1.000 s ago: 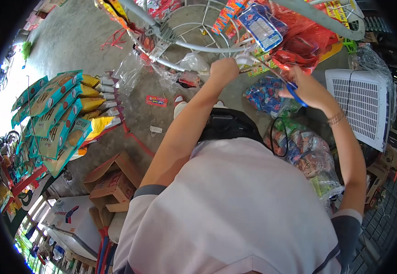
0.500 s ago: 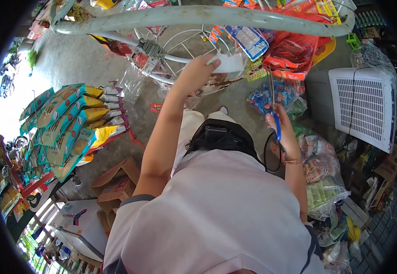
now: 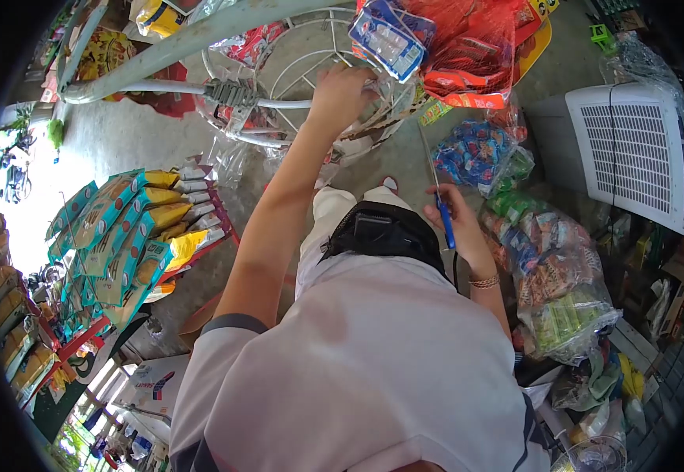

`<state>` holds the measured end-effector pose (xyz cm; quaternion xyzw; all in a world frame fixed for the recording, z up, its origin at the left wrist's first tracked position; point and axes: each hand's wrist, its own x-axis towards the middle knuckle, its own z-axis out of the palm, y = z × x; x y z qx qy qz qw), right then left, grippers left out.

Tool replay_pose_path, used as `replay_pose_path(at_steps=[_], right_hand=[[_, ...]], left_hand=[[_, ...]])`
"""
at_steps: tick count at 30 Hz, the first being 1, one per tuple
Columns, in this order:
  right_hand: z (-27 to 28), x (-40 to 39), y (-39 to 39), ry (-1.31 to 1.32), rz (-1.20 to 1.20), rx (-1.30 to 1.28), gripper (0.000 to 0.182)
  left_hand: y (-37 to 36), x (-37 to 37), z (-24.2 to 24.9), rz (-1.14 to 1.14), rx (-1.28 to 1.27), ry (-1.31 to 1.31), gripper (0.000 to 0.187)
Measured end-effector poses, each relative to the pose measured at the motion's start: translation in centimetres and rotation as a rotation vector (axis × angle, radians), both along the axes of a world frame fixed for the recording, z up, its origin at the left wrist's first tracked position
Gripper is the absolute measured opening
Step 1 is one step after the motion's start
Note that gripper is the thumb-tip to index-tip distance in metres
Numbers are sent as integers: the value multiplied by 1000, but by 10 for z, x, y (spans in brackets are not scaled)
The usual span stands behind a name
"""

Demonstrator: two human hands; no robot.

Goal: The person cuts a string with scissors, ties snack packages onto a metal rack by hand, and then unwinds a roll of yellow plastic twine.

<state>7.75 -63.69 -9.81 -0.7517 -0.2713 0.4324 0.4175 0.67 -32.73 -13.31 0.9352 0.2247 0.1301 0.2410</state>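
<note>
1. While the right hand (image 3: 461, 223) has its fingers closed about the blue-handled metal scissors (image 3: 446, 226), the blades point away from the body.
2. The left hand (image 3: 344, 98) is over the round white wire rack (image 3: 283, 103), fingers curled; whether they grip anything cannot be told.
3. Change noted: the white slip seen in the left fingers half a second ago is no longer discernible, and the scissors sit nearer the waist; cutting is judged paused.
4. Just beyond the left fingertips: a blue printed packet (image 3: 389, 43); right of it, a red mesh bag (image 3: 472, 51).
5. Surface: grey concrete floor (image 3: 153, 145) below both hands.
6. Room: teal-and-yellow plastic sacks (image 3: 114, 236) well left of the fingers; white slatted appliance (image 3: 633, 149) well right.
</note>
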Motion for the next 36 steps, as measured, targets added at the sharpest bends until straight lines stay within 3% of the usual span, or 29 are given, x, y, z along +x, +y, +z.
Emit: replay_pose_path(at_steps=[1,4,7,14,17,20,26,34,36], right_hand=[[3,0,1,-46,23,-14,44],[6,2,2,-85,44,-29,47],[-6,8,9,-87,40,-15,49],[-11,21,40,-101,75,-40,53],[-14,23,54,308,12,46,53],[-6,19,70,518,-17,41,51],[-2,17,90,588,-43,98,59],[33,24,109,499,-43,-102,62],[36,26,108,517,-44,-109,63]], left_hand=[[3,0,-3,-9,97,-24,35],[9,4,-16,-30,44,-35,31],[-2,12,-2,31,177,-33,25],[2,26,-14,175,-268,-143,23],[17,27,-22,117,-303,-118,25],[23,29,-29,138,-366,-137,29],[11,24,-21,256,-408,-259,25],[5,22,-19,309,-587,-345,26],[12,22,-27,267,-531,-315,27]])
